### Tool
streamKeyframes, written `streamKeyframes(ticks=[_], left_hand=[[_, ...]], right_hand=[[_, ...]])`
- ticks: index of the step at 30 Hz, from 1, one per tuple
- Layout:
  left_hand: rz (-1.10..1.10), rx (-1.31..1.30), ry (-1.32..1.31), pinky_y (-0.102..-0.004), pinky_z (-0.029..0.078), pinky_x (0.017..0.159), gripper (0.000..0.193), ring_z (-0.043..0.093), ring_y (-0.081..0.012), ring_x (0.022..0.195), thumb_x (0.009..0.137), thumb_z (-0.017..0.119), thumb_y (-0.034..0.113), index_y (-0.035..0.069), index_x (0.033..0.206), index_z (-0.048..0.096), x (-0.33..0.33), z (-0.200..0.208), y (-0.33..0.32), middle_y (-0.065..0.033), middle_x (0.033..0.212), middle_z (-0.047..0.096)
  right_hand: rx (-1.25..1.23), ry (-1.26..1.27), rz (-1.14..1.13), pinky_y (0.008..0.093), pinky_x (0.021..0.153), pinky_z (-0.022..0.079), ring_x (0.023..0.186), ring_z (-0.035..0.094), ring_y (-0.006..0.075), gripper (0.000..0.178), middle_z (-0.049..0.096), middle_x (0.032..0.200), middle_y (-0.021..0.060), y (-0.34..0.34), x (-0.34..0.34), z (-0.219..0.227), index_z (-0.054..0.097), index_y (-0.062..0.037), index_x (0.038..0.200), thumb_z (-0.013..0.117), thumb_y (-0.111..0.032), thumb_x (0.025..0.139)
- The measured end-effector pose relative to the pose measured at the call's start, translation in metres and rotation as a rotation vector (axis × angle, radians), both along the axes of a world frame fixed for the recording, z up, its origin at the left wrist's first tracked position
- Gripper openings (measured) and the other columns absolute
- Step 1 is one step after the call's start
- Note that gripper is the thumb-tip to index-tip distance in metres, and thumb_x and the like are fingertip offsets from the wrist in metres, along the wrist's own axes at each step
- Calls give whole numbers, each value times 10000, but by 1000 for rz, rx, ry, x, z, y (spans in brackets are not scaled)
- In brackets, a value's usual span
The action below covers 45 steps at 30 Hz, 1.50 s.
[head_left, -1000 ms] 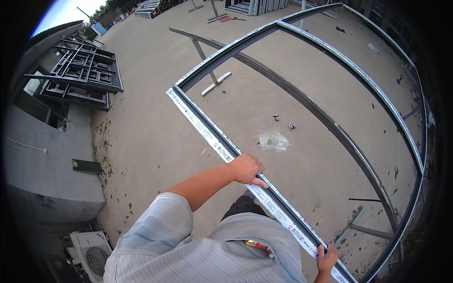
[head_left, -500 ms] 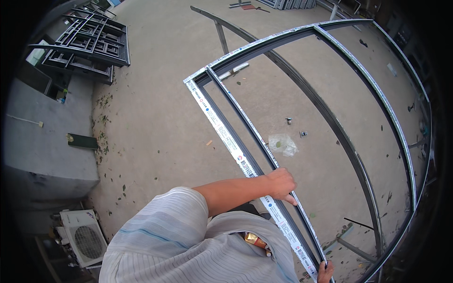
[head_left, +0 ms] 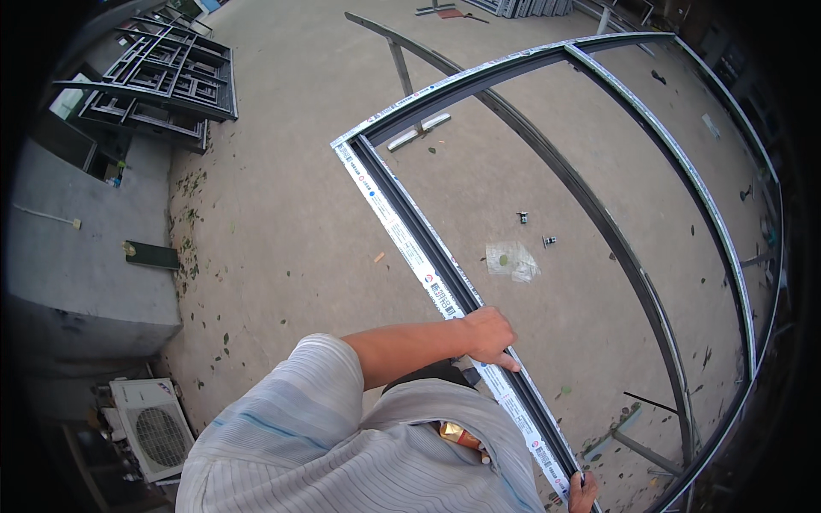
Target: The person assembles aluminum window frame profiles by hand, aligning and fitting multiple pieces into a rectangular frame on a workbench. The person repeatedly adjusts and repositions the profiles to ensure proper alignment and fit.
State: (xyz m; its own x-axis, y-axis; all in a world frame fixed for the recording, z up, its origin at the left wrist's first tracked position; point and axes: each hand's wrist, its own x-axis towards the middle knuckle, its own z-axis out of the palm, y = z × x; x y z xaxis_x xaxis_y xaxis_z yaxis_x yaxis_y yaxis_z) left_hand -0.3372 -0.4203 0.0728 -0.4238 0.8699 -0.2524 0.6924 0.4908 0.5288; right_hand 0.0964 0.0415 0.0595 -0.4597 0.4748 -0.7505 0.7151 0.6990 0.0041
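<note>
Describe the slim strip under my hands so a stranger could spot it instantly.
Start from the big dark frame filling the right side, and go to its near edge, a broad white-faced rail. Just inside that rail runs the strip, with your left hand on it and your right hand nearer its lower end. It is plainly slimmer than the rail beside it.

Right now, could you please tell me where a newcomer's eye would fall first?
Probably on the large frame, sweeping from the middle toward the right edge, with the left grip and right grip on a slim bar along its near side. Next might come the dark frames at upper left, then the white fan unit at lower left.
</note>
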Motion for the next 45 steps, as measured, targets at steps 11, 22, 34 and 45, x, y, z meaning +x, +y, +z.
streamKeyframes(ticks=[11,22,34,45], left_hand=[[-3,-44,42,-528,552,922,755,738,-431,905,1008,589,733,6,911,768,5,-2,2,-212,878,758],[-13,-32,70,-518,528,929,716,720,-414,901,1051,546,697,29,901,755,13,0,-5,-189,858,744],[-146,-6,64,-499,501,1003,731,681,-396,1071,918,707,733,7,1004,695,8,11,-15,-195,1041,710],[-272,-270,9,-490,493,1085,820,674,-394,1199,743,924,634,46,1248,654,-29,44,-27,-170,1196,716]], right_hand=[[-87,143,-81,541,1078,517,1225,672,460,767,713,1340,302,15,18,-21,634,-29,1521,615,-645,1064],[59,97,84,631,1209,364,1308,578,524,890,677,1388,315,1,20,-19,637,-110,1552,473,-811,1030],[132,625,134,546,918,410,986,569,450,366,642,986,253,-50,-6,9,635,14,966,549,-310,1111],[224,719,131,546,898,429,920,579,461,366,635,919,247,-67,-4,2,650,6,949,528,-296,1116]])
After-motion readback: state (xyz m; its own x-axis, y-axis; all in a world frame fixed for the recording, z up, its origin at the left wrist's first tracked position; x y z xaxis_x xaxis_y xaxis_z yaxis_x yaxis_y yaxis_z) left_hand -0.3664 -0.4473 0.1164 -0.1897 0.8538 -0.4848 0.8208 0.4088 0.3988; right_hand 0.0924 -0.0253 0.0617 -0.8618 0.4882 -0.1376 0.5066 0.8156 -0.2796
